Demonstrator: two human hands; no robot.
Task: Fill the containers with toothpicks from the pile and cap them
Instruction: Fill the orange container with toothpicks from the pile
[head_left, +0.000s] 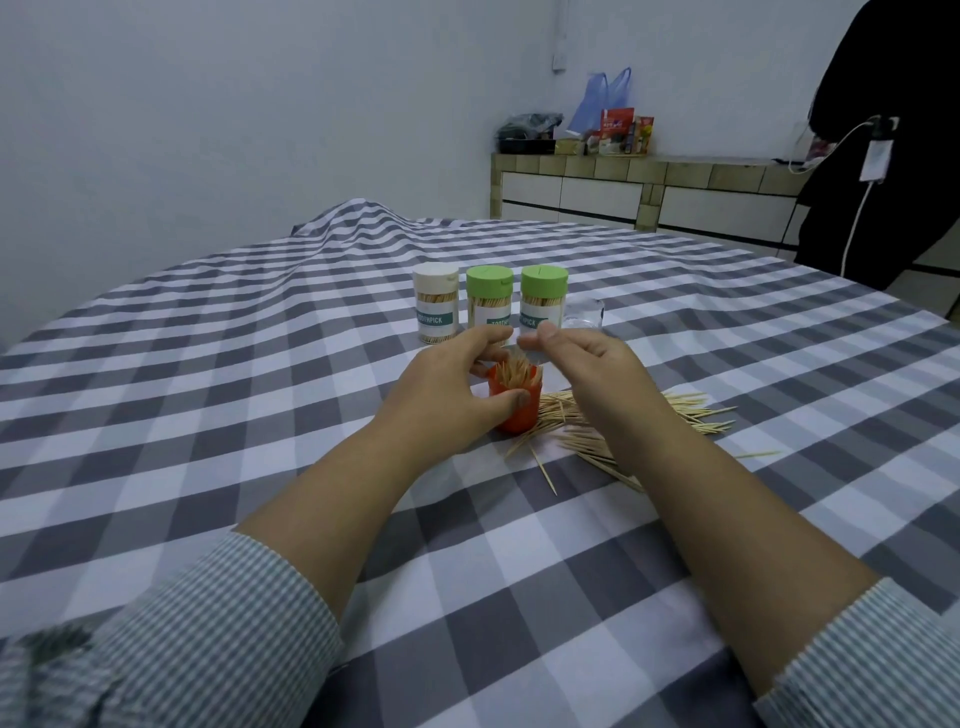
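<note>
An orange container (515, 405) stands upright and uncapped on the desk (260, 415), which is covered with a grey-and-white checked cloth; the container is packed with toothpicks (514, 374) standing on end, their tips rising above the rim. The left hand (452, 384) holds this container from its left side: the thumb is pressed against the near wall and the fingers curl round the far side at rim height, so the grip is closed on the container. The right hand (582, 364) is raised just right of and slightly above the container mouth, not touching the container; thumb and forefinger tips are brought close together in a narrow pinch near the toothpick tips, and whether they hold a toothpick cannot be told. The loose pile of toothpicks (623, 421) lies flat on the cloth directly right of the container and beneath the right forearm, with a few strays scattered toward the viewer. Behind the hands stand three capped, filled containers in a row: one with a white cap (435, 304) at left, a green-capped one (489, 301) in the middle and a second green-capped one (543, 299) at right. A clear container (584, 313) sits just right of that row. A tiled counter (649, 187) with bags and boxes runs along the far wall.
</note>
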